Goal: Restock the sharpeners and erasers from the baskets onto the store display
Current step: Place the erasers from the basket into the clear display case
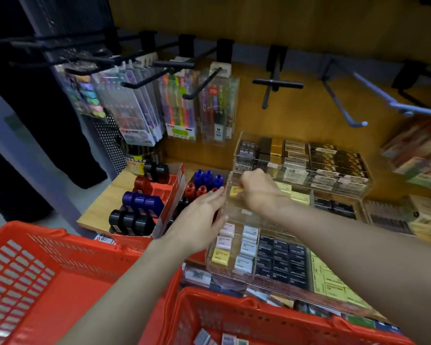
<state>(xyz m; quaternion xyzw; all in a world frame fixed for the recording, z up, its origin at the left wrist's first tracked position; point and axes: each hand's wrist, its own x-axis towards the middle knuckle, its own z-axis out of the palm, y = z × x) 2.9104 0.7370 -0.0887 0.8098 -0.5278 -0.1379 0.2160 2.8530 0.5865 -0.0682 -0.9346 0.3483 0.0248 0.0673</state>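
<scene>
Right hand point(255, 189) pinched a yellow eraser point(235, 191) inside the clear tray point(237, 221) on the display. Left hand point(202, 217), fingers straight, pressed the tray's side. Red baskets point(67, 282) stood below.

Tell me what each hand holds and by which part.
Right hand pinches a yellow eraser by its right end. Left hand, fingers straight, holds nothing, resting against the clear tray.

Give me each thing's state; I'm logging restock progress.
Left hand: open, fingers straight against clear tray.
Right hand: pinching yellow eraser.
Clear tray: partly filled.
Left basket: looks empty.
Right basket: holds few items.
</scene>
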